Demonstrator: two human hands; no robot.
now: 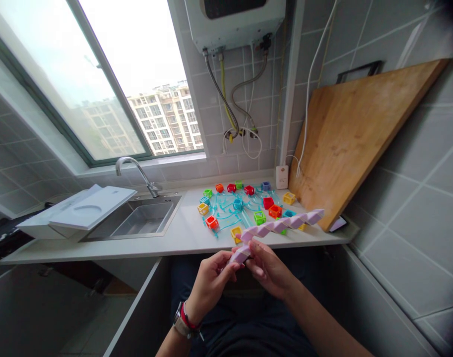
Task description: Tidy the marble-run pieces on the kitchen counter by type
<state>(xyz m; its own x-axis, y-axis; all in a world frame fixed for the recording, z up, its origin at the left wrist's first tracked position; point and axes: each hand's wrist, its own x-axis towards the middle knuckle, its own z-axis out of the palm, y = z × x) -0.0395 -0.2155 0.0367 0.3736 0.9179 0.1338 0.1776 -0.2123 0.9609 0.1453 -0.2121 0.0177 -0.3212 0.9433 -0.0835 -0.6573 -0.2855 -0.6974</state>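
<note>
In front of my body, above the counter's front edge, I hold a lavender snake puzzle [282,225], a chain of wedge-shaped segments. Its long part slants up to the right over the counter, while a short end bends down between my hands. My left hand [210,280] pinches that short end between thumb and fingers. Closed around the bend, my right hand [273,270] grips the chain near the base of the long part. Some fingertips are hidden behind the segments. Just beyond lie a yellow cube frame [236,235] and a green cube frame [259,217].
Several coloured cube frames and clear blue track pieces [222,203] are spread on the white counter [191,238]. Left of them is a sink [140,220] with a faucet [137,171] and a white foam tray [94,206]. A wooden board [356,134] leans at right.
</note>
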